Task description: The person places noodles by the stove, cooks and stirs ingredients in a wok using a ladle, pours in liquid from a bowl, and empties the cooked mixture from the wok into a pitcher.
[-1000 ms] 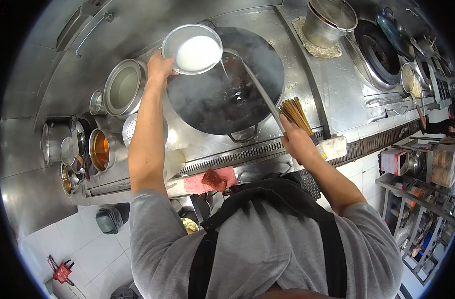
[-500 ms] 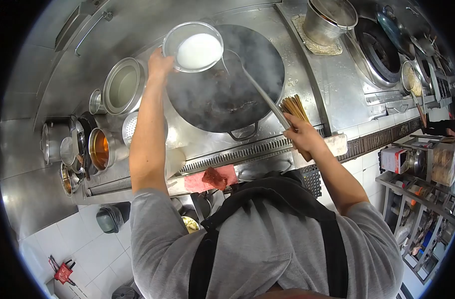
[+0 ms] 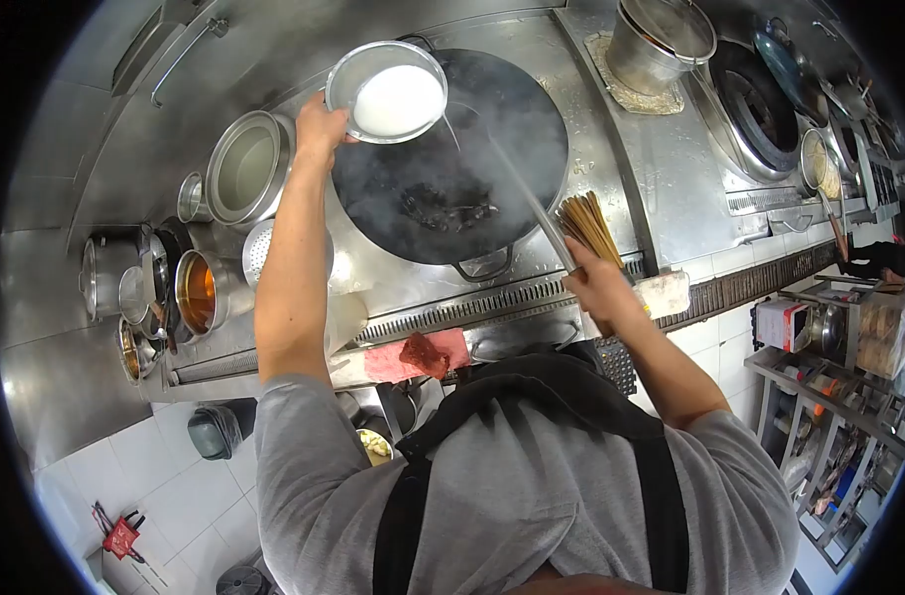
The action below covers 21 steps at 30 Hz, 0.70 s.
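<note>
My left hand (image 3: pixel 321 132) grips the rim of a metal bowl (image 3: pixel 348 81) tilted over the wok. White liquid (image 3: pixel 401 101) lies in the bowl, and a thin stream falls from its lip. Steam rises from the large dark wok (image 3: pixel 383 210), where dark pieces (image 3: pixel 448 206) lie in the bottom. In my right hand (image 3: pixel 608 288) is the long handle of a ladle (image 3: pixel 534 198); its head is lost in the steam within the wok. A bamboo wok brush (image 3: pixel 591 226) stands just beyond my right hand.
Left of the wok are a pot of pale liquid (image 3: pixel 246 169), a perforated strainer (image 3: pixel 259 256) and a pot of orange liquid (image 3: pixel 197 297). A red cloth (image 3: pixel 425 353) lies on the front edge. To the right stand a metal pot (image 3: pixel 653 61) and another burner (image 3: pixel 755 104).
The ladle's far end has shifted within the wok and is now harder to see through the steam. The bowl stays tilted, its thin stream still falling.
</note>
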Tool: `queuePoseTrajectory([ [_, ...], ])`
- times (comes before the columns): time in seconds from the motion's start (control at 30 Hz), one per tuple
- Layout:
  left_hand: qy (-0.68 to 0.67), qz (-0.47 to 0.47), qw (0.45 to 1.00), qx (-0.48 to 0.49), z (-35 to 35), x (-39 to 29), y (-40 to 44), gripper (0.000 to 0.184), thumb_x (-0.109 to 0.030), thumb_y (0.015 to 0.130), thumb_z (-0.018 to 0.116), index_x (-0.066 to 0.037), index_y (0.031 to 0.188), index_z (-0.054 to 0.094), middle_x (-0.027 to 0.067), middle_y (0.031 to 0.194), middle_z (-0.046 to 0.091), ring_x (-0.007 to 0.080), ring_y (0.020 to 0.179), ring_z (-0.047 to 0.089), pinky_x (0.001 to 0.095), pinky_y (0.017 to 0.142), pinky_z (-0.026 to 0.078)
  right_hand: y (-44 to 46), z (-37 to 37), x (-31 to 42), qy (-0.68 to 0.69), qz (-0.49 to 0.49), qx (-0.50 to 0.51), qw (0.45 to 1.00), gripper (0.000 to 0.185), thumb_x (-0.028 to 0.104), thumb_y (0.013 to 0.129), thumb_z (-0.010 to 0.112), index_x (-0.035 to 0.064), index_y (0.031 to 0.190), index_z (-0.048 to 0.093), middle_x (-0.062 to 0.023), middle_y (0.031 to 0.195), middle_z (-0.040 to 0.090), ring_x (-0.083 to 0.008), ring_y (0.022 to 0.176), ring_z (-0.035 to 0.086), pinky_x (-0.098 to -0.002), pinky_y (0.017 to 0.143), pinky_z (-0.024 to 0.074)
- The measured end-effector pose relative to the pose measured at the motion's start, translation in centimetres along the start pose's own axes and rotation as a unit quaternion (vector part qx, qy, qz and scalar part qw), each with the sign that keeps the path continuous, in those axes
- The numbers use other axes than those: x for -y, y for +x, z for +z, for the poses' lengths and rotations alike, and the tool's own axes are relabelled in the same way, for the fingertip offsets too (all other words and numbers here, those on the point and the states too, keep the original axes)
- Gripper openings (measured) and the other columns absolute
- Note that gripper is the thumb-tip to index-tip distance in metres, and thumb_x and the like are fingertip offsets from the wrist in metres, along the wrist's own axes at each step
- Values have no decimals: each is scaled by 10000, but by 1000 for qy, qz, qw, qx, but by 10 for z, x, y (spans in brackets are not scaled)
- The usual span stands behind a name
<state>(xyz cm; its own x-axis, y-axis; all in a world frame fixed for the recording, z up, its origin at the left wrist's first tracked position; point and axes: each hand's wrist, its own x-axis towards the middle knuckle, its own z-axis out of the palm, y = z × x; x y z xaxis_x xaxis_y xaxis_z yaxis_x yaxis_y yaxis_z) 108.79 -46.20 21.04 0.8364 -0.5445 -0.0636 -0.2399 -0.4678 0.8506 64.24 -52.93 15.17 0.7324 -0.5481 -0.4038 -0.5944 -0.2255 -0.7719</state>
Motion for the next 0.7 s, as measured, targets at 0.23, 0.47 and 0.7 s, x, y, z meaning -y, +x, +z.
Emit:
queuePoseTrajectory([
  [0.23,2,6,1000,14,2,2,2,520,34,769,552,92,1282,491,197,1026,648,240,747,674,317,540,581,10,22,-15,-165,-140,-127,968,608,118,828,645,34,1394,438,-219,862,655,-420,760,633,-461,727,515],
  [0.47,22,8,1000,0,2,-6,-1,490,29,767,552,92,1252,515,194,1042,649,236,764,676,313,540,580,24,15,-19,-71,-68,-74,992,622,80,838,626,27,1419,409,-170,862,625,-283,635,627,-395,606,513],
  [0.7,11,3,1000,1,1,5,8,505,26,767,557,101,1263,496,199,1028,651,230,750,676,303,529,575,11,-12,13,75,53,39,995,564,89,841,606,-51,1359,432,-246,883,662,-439,814,628,-500,731,494],
])
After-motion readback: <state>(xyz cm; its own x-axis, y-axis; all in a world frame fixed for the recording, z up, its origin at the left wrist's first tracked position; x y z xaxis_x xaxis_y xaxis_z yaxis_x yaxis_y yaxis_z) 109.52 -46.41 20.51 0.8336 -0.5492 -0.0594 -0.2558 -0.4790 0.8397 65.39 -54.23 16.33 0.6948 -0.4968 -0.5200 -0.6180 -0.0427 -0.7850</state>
